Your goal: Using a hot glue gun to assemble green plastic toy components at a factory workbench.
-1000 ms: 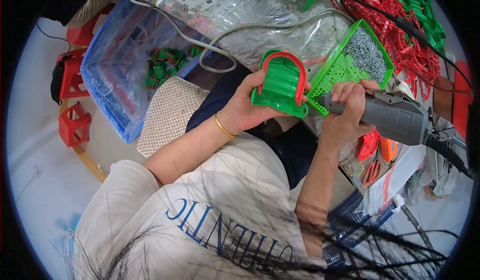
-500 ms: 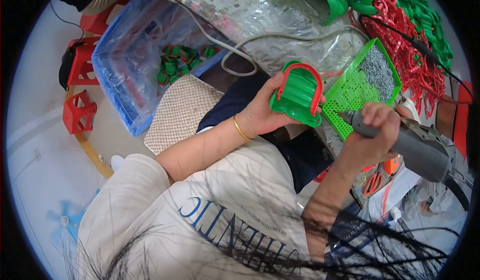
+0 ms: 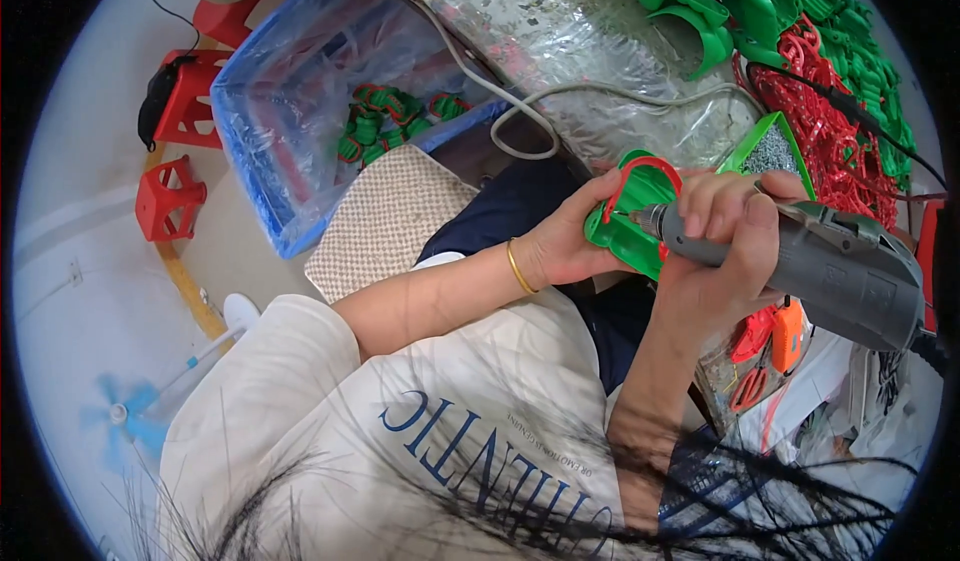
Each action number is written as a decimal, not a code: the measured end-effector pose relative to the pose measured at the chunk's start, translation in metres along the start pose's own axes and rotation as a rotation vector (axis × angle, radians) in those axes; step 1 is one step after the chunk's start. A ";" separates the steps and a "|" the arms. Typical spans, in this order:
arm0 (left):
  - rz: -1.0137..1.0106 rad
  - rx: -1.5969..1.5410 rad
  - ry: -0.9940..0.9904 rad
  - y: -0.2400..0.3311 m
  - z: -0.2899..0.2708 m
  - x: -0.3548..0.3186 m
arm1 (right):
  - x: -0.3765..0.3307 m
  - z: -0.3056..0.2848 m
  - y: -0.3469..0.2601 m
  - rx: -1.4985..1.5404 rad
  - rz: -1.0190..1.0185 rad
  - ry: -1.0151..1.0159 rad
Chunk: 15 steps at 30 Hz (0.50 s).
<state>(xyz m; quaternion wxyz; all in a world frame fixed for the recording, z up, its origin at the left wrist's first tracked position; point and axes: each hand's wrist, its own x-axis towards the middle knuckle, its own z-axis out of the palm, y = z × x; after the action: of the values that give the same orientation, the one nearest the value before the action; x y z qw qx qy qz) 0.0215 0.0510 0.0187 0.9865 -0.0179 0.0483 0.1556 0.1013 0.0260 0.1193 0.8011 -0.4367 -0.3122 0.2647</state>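
Observation:
My left hand [image 3: 570, 236] grips a curved green plastic piece [image 3: 636, 245] from its left side. A red U-shaped plastic strip [image 3: 628, 169] lies along the inside of this piece. My right hand [image 3: 728, 236] is wrapped round a grey electric screwdriver [image 3: 845, 281]. Its metal tip [image 3: 645, 219] points left and reaches over the green piece beside the red strip; whether the tip touches a screw I cannot tell. Behind my right hand, a bright green tray [image 3: 797, 153] of small silvery screws [image 3: 772, 154] is mostly hidden.
A plastic-lined blue bin [image 3: 250, 151] at the left holds several green-and-red pieces [image 3: 385, 121]. Green parts [image 3: 705, 21] and red strips [image 3: 835, 111] are heaped at the far right. A grey cable [image 3: 530, 126] crosses the plastic-covered table [image 3: 560, 31]. Red scissors [image 3: 748, 389] lie near my right forearm.
My right hand has brought the screwdriver left, from above the screw tray to the green piece. My left hand still holds the piece, now turned somewhat. The whole view has shifted a little.

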 end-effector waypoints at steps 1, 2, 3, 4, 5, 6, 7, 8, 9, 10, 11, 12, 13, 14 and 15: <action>-0.008 -0.012 0.010 -0.001 -0.004 0.000 | -0.001 0.000 0.001 0.000 0.002 -0.001; -0.017 -0.025 0.021 -0.001 -0.006 0.000 | -0.001 0.000 0.003 -0.004 0.001 -0.001; -0.015 -0.026 0.023 -0.001 -0.007 0.001 | -0.001 0.000 0.004 -0.009 -0.001 0.000; -0.005 -0.033 0.012 -0.002 -0.007 0.001 | -0.001 0.000 0.005 -0.009 0.001 0.000; 0.004 -0.040 0.002 -0.002 -0.007 0.001 | -0.002 -0.001 0.006 -0.003 -0.002 0.002; 0.004 -0.042 0.004 -0.002 -0.006 0.001 | -0.002 -0.001 0.006 0.002 -0.006 0.004; 0.010 -0.025 0.007 -0.002 -0.005 0.001 | -0.002 -0.001 0.007 0.001 -0.004 0.005; 0.018 -0.008 0.011 -0.001 -0.005 0.001 | -0.002 -0.001 0.008 -0.008 -0.009 -0.001; 0.018 -0.010 0.013 -0.001 -0.006 0.000 | -0.002 -0.001 0.008 -0.016 -0.015 -0.007; 0.016 -0.007 0.015 -0.001 -0.006 0.000 | -0.003 -0.001 0.009 -0.016 -0.011 -0.006; 0.014 -0.005 0.018 -0.001 -0.007 -0.001 | -0.003 -0.001 0.010 -0.015 -0.010 -0.009; 0.015 -0.007 0.022 -0.001 -0.008 -0.001 | -0.004 -0.001 0.011 -0.015 -0.009 -0.012; 0.017 -0.008 0.014 -0.001 -0.009 -0.001 | -0.004 -0.001 0.012 -0.014 -0.003 -0.012; 0.012 -0.009 0.004 -0.001 -0.008 0.000 | -0.004 -0.001 0.010 -0.030 -0.017 -0.020; 0.008 -0.010 0.006 -0.002 -0.008 0.000 | -0.004 -0.002 0.010 -0.046 -0.031 -0.029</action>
<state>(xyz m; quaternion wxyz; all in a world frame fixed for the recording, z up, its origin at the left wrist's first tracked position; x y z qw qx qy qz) 0.0216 0.0492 0.0108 0.9856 -0.0233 0.0505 0.1598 0.0985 0.0272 0.1090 0.7902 -0.4465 -0.3364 0.2513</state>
